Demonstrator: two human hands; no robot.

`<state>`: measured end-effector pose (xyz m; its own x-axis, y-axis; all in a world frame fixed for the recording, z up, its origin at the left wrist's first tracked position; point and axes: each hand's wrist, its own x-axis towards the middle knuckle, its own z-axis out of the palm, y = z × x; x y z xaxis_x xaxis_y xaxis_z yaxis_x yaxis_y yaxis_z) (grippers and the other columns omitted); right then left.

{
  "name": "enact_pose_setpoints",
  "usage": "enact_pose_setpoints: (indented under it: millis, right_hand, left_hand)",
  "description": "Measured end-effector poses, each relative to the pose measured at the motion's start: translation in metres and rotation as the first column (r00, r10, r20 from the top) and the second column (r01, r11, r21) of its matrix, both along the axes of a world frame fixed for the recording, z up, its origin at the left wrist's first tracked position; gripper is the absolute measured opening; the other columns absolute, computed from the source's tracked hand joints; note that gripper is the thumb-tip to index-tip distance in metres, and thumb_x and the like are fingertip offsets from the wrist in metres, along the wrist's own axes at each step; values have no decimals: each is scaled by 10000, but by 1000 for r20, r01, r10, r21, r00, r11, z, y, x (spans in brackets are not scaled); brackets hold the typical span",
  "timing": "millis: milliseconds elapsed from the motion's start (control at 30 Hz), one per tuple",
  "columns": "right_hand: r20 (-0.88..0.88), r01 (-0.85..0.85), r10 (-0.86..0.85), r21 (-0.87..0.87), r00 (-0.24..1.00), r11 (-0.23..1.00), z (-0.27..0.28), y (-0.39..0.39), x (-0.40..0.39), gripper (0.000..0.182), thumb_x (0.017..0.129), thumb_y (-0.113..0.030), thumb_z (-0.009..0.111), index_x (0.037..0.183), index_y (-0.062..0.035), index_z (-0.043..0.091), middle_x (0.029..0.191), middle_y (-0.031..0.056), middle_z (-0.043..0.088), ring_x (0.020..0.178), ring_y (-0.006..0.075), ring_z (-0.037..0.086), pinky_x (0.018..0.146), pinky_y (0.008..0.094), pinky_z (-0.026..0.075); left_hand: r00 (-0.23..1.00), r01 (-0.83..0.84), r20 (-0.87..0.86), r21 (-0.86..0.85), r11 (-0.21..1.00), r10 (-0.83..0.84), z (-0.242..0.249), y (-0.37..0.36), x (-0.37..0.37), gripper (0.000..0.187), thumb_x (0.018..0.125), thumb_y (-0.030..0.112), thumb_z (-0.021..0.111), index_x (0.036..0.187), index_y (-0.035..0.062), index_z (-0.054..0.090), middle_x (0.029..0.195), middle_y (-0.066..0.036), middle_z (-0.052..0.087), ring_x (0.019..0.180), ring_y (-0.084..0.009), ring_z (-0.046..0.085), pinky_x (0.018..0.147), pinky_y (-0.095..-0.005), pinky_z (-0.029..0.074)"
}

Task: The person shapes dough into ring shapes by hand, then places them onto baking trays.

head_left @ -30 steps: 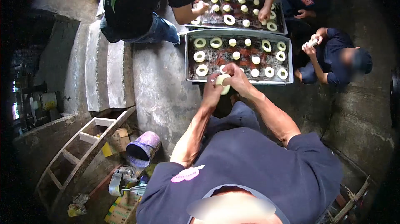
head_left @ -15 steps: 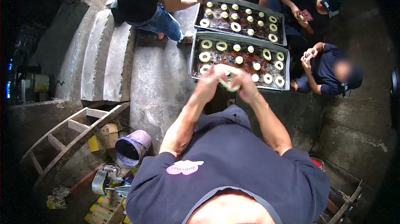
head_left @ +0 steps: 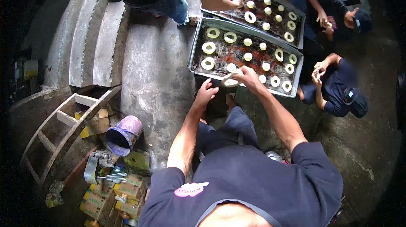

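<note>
A pale dough ring (head_left: 229, 80) hangs from my right hand (head_left: 249, 78), whose fingers grip its edge near the front rim of the nearer tray (head_left: 196, 43). My left hand (head_left: 206, 93) is just left of the ring, empty, with its fingers apart. Several dough rings and round dough balls lie on the nearer tray, among them a ring (head_left: 208, 63) at its front left and a ball (head_left: 248, 56) near the middle. The farther tray (head_left: 302, 24) behind it also bears rings and balls.
One co-worker stands at the back left, hands over the farther tray; two more sit at the right. Concrete steps (head_left: 108, 36), a wooden ladder (head_left: 67, 119), a purple bucket (head_left: 129, 132), a whisk (head_left: 116, 177) and cardboard boxes (head_left: 99, 203) are at the left.
My left hand has let go of the dough ring and moved left and down. The ring now hangs from my right hand alone, and the view has shifted.
</note>
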<state>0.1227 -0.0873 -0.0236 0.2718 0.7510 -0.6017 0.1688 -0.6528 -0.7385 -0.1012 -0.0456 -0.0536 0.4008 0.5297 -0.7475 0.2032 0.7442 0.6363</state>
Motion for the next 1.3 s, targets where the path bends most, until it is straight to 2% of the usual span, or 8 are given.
enact_pose_setpoints:
  millis: [200, 433, 567, 733, 800, 933, 1067, 1300]
  right_hand:
    - [114, 187, -189, 26, 975, 982, -187, 65, 33, 502, 809, -468, 544, 927, 18, 579, 847, 219, 632, 825, 334, 622, 740, 391, 464]
    - [106, 230, -252, 183, 962, 956, -320, 89, 68, 287, 882, -270, 405, 901, -20, 546, 874, 213, 582, 867, 398, 553, 722, 446, 431]
    - [284, 17, -65, 166, 957, 986, -308, 56, 85, 252, 810, -202, 467, 942, -19, 580, 841, 221, 611, 785, 392, 592, 677, 461, 459]
    - [580, -248, 189, 23, 792, 969, -298, 4, 51, 237, 779, -225, 576, 936, -49, 559, 740, 204, 585, 751, 379, 584, 692, 443, 474]
    - [445, -200, 77, 236, 892, 951, -286, 4, 37, 220, 760, -234, 608, 836, -57, 501, 723, 185, 560, 743, 381, 567, 676, 437, 460]
    - [-35, 65, -64, 15, 997, 998, -230, 14, -6, 311, 738, -258, 655, 900, -29, 518, 793, 147, 597, 736, 262, 585, 688, 371, 467]
    - [-596, 190, -233, -135, 768, 972, -110, 7, -22, 279, 803, -224, 662, 991, -63, 536, 892, 42, 579, 779, 107, 544, 703, 252, 473]
    - [-694, 395, -179, 164, 698, 904, 22, -28, -34, 357, 762, -105, 711, 1020, -17, 480, 928, 71, 567, 845, 141, 576, 765, 275, 483]
  left_hand:
    - [921, 119, -376, 25, 993, -101, -84, -75, -127, 437, 858, 219, 559, 1231, -1, 492, 1116, -137, 591, 1021, -188, 550, 890, -298, 414]
    - [653, 61, -733, -202, 977, -192, -108, -220, -233, 382, 865, 214, 552, 1182, 2, 532, 863, -57, 617, 802, -133, 573, 717, -254, 452]
    - [802, -250, -595, -270, 930, 44, -78, -209, -169, 367, 851, 206, 538, 1159, 7, 550, 762, -4, 551, 610, -59, 469, 549, -213, 389]
    - [896, -54, -443, -207, 977, -44, -97, -147, -98, 373, 877, 171, 563, 1206, 5, 506, 840, -3, 586, 708, -79, 518, 619, -223, 431]
    - [908, 97, -410, 19, 995, -80, -124, -131, -84, 386, 876, 166, 567, 1222, 8, 501, 882, -23, 605, 741, -80, 533, 643, -228, 444]
    - [941, 149, -331, 201, 968, -76, -98, -62, -17, 392, 893, 185, 553, 1253, 43, 490, 994, -44, 607, 826, -90, 559, 711, -234, 479]
    - [988, -97, -119, 4, 995, 97, -45, -19, 28, 364, 920, 257, 525, 1219, 51, 524, 1132, -97, 571, 998, -146, 553, 746, -303, 500]
    - [958, -183, 260, 237, 954, 119, 53, -6, 48, 454, 826, 46, 614, 1236, -13, 429, 924, -74, 615, 818, -107, 584, 711, -235, 486]
